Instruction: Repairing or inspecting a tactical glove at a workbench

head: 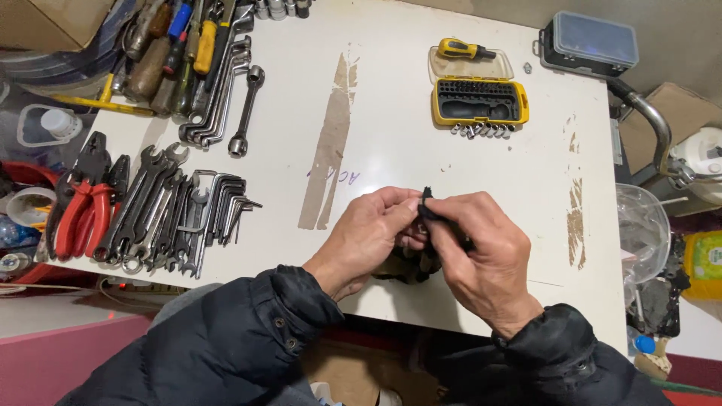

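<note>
Over the near edge of the white table (pixel 421 143), my left hand (pixel 368 237) and my right hand (pixel 481 252) meet around a small black part (pixel 427 204). Both pinch it between thumb and fingers; only its top tip shows above the fingers. A darker object (pixel 410 267) sits below the hands, mostly hidden by them. Black padded jacket sleeves cover both forearms.
Spanners and hex keys (pixel 177 214) lie in a row at the left with red-handled pliers (pixel 79 210). Screwdrivers and ring spanners (pixel 192 64) fill the far left. An open yellow bit-set case (pixel 479 101) and a grey plastic box (pixel 590 41) stand at the back right.
</note>
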